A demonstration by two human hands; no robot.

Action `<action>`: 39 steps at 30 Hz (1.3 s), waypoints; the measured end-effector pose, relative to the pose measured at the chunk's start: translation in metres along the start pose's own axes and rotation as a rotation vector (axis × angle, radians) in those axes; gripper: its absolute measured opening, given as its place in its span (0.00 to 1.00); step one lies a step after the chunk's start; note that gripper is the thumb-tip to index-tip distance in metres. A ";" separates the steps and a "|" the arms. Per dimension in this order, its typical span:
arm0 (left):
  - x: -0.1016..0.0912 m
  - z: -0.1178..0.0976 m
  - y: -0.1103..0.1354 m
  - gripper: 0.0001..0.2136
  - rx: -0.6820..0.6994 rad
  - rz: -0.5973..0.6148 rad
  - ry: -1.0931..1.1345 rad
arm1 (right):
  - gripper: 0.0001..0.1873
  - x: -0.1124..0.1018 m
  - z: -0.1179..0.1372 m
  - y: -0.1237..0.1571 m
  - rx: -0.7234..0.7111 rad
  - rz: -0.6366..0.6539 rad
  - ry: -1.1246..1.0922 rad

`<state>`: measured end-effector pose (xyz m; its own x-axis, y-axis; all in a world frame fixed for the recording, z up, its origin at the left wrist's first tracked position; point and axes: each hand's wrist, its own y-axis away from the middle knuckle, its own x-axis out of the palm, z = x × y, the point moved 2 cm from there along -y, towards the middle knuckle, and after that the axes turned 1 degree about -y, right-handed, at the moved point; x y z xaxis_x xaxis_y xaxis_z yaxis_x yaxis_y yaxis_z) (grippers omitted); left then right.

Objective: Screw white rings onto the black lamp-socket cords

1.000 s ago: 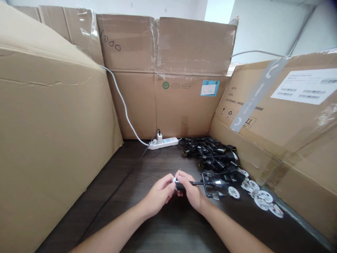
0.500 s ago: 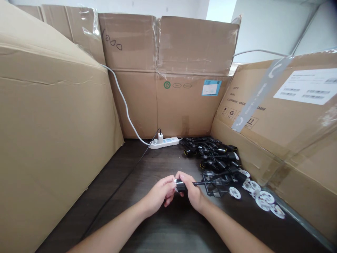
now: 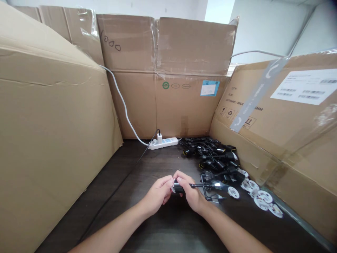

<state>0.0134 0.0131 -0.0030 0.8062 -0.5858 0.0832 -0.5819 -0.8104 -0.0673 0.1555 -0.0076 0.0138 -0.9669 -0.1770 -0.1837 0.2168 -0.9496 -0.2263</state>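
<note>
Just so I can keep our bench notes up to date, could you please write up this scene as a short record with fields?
Left hand: holds the white end of the fitting
Right hand: grips the black socket fitting
Nearby: pile of black socket fittings; white round discs
Rest: white power strip; cardboard boxes; dark table

Storeroom or small-parts assembly area: corrugated shipping cartons (image 3: 189, 45) are walling in a dark wooden workbench (image 3: 113, 186) on three sides, their packing tape and a printed shipping label (image 3: 305, 86) pointing to stored goods. A white power strip (image 3: 163, 143) is sitting against the carton at the back, while black electrical fittings (image 3: 210, 153) and white plastic discs (image 3: 264, 201) are lying in loose heaps — signs of a workplace, not a home.
</note>
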 end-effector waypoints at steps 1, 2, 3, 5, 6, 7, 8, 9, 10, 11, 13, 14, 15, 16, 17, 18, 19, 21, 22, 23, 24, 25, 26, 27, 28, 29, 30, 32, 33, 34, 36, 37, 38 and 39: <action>0.001 -0.001 0.000 0.24 0.001 -0.003 0.002 | 0.20 0.000 0.000 0.000 0.000 0.005 0.004; 0.002 -0.002 0.001 0.24 0.004 -0.007 0.005 | 0.21 0.000 0.001 0.000 -0.003 0.009 0.010; 0.003 -0.004 0.002 0.24 0.006 -0.009 0.007 | 0.22 0.000 0.001 0.000 -0.009 0.012 0.019; 0.005 -0.008 0.004 0.24 0.020 -0.009 0.009 | 0.22 -0.001 0.000 0.001 -0.014 0.012 0.024; 0.006 -0.010 0.005 0.23 0.033 -0.007 0.005 | 0.22 -0.001 -0.001 0.000 -0.012 0.007 0.012; 0.006 -0.012 0.006 0.22 0.048 0.000 -0.008 | 0.22 -0.001 -0.003 0.000 -0.009 -0.005 -0.007; 0.007 -0.013 0.008 0.21 0.064 0.010 -0.029 | 0.22 -0.001 -0.005 0.000 -0.007 -0.019 -0.029; 0.007 -0.014 0.009 0.20 0.079 0.018 -0.054 | 0.22 -0.002 -0.008 0.000 -0.007 -0.037 -0.050; 0.007 -0.015 0.009 0.19 0.094 0.023 -0.079 | 0.22 -0.002 -0.010 -0.001 -0.009 -0.053 -0.062; 0.007 -0.016 0.010 0.18 0.106 0.023 -0.100 | 0.21 -0.003 -0.011 -0.001 -0.011 -0.063 -0.068; 0.006 -0.016 0.010 0.16 0.132 0.017 -0.128 | 0.21 -0.003 -0.012 -0.002 -0.011 -0.067 -0.067; 0.006 -0.017 0.010 0.16 0.147 0.013 -0.138 | 0.21 -0.003 -0.011 -0.002 -0.011 -0.065 -0.070; 0.007 -0.018 0.009 0.15 0.162 0.011 -0.151 | 0.21 -0.003 -0.010 -0.001 -0.013 -0.065 -0.075; 0.007 -0.019 0.009 0.15 0.176 0.010 -0.165 | 0.22 -0.003 -0.009 -0.001 -0.014 -0.065 -0.083; 0.007 -0.020 0.009 0.15 0.186 0.013 -0.180 | 0.22 -0.002 -0.007 -0.001 -0.015 -0.067 -0.094; 0.007 -0.021 0.009 0.15 0.193 0.015 -0.191 | 0.22 -0.002 -0.006 0.000 -0.015 -0.069 -0.105; 0.007 -0.021 0.009 0.15 0.197 0.016 -0.201 | 0.22 -0.002 -0.005 0.000 -0.015 -0.072 -0.115; 0.007 -0.023 0.009 0.15 0.198 0.018 -0.218 | 0.22 -0.002 -0.005 0.000 -0.014 -0.071 -0.134; 0.007 -0.023 0.010 0.15 0.197 0.016 -0.225 | 0.22 -0.002 -0.005 0.000 -0.014 -0.070 -0.144; 0.007 -0.023 0.010 0.15 0.196 0.013 -0.234 | 0.22 -0.002 -0.005 0.000 -0.015 -0.070 -0.150; 0.007 -0.023 0.010 0.15 0.196 0.010 -0.242 | 0.22 -0.002 -0.005 0.000 -0.014 -0.067 -0.153; 0.007 -0.023 0.011 0.15 0.198 0.008 -0.246 | 0.22 -0.002 -0.005 0.000 -0.013 -0.065 -0.153; 0.006 -0.023 0.011 0.15 0.201 0.007 -0.245 | 0.22 -0.002 -0.005 0.000 -0.013 -0.062 -0.149; 0.006 -0.022 0.011 0.15 0.205 0.008 -0.244 | 0.22 -0.002 -0.005 0.000 -0.013 -0.059 -0.145; 0.006 -0.022 0.011 0.15 0.211 0.008 -0.243 | 0.22 -0.002 -0.004 0.000 -0.012 -0.056 -0.144; 0.006 -0.022 0.012 0.15 0.219 0.009 -0.243 | 0.22 -0.001 -0.004 0.000 -0.011 -0.054 -0.146; 0.006 -0.022 0.012 0.15 0.227 0.008 -0.248 | 0.22 -0.001 -0.004 0.000 -0.010 -0.053 -0.151; 0.006 -0.022 0.012 0.15 0.241 0.000 -0.281 | 0.22 -0.001 -0.004 0.000 -0.009 -0.052 -0.166; 0.006 -0.022 0.012 0.15 0.245 -0.005 -0.302 | 0.21 0.000 -0.005 0.000 -0.007 -0.053 -0.176; 0.006 -0.022 0.011 0.15 0.246 -0.012 -0.324 | 0.21 0.000 -0.006 0.000 -0.006 -0.053 -0.187; 0.007 -0.022 0.011 0.15 0.246 -0.020 -0.355 | 0.21 0.000 -0.008 -0.001 -0.003 -0.056 -0.214; 0.006 -0.022 0.011 0.15 0.245 -0.024 -0.363 | 0.21 0.000 -0.009 -0.001 0.000 -0.057 -0.229; 0.006 -0.022 0.011 0.15 0.243 -0.028 -0.365 | 0.21 0.000 -0.010 -0.001 0.004 -0.057 -0.243; 0.006 -0.022 0.012 0.15 0.242 -0.028 -0.360 | 0.21 0.000 -0.011 -0.001 0.009 -0.054 -0.254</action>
<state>0.0093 0.0000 0.0183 0.8321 -0.4892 -0.2613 -0.5520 -0.7761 -0.3050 0.1567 -0.0036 0.0037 -0.9800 -0.1844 0.0747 0.1641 -0.9615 -0.2204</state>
